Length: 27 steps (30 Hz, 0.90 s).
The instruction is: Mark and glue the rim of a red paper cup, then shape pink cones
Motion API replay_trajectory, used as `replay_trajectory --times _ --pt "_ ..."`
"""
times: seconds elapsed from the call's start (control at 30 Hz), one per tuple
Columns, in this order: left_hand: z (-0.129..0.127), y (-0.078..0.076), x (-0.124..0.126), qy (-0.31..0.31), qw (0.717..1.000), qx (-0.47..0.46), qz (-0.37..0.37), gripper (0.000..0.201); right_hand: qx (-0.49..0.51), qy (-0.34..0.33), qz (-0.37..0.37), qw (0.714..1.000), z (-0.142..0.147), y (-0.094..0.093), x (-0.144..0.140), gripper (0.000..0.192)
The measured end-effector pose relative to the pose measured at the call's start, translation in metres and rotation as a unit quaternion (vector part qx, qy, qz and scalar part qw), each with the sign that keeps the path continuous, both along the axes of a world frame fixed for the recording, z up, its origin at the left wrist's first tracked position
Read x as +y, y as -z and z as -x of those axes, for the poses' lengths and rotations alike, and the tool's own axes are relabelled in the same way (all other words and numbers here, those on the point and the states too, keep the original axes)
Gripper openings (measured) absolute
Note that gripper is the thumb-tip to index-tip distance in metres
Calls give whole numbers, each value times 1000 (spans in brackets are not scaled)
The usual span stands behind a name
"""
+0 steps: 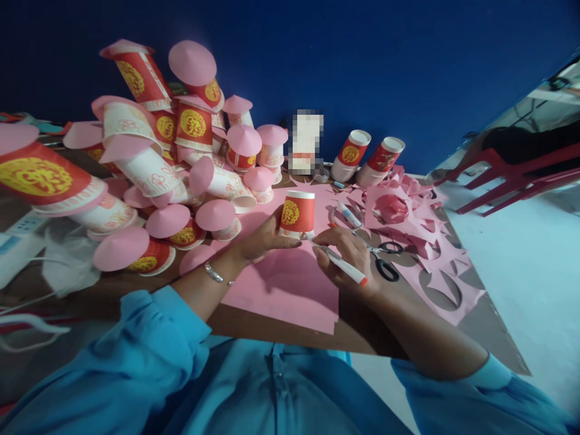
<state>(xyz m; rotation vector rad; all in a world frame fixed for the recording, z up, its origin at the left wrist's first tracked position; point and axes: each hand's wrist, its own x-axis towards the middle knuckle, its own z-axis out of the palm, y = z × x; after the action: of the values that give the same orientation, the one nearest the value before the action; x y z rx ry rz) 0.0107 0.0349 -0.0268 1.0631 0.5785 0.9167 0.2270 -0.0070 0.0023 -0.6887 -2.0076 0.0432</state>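
Observation:
A red paper cup (304, 212) with a yellow emblem is gripped in my left hand (267, 232), held over the pink paper sheets (290, 290). Its white rim points up. My right hand (347, 251) is closed around a white marker pen (342, 264) with a red end. The pen's tip is at the cup's lower edge; whether it touches cannot be made out. Close to my right hand lie scissors (387, 267) with black handles and a glue stick (348, 214).
Many cups with pink paper cones (194, 124) are piled on the left. Two stacks of cups (351, 154) stand at the back. Pink paper offcuts (421, 241) cover the table's right side. A blue wall (408, 60) rises behind, and a red chair (521, 169) stands to the right.

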Motion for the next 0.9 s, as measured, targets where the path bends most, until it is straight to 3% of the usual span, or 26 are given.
replay_trajectory --times 0.2,0.67,0.9 --pt "0 1 0 1 1000 -2 -4 82 -7 17 -4 1000 0 -3 -1 3" --pt "1 2 0 -15 999 39 -2 90 -7 -16 7 1000 1 -3 -2 9" --pt "1 -1 -1 -9 999 41 -14 81 -1 -35 9 999 1 -4 -3 13"
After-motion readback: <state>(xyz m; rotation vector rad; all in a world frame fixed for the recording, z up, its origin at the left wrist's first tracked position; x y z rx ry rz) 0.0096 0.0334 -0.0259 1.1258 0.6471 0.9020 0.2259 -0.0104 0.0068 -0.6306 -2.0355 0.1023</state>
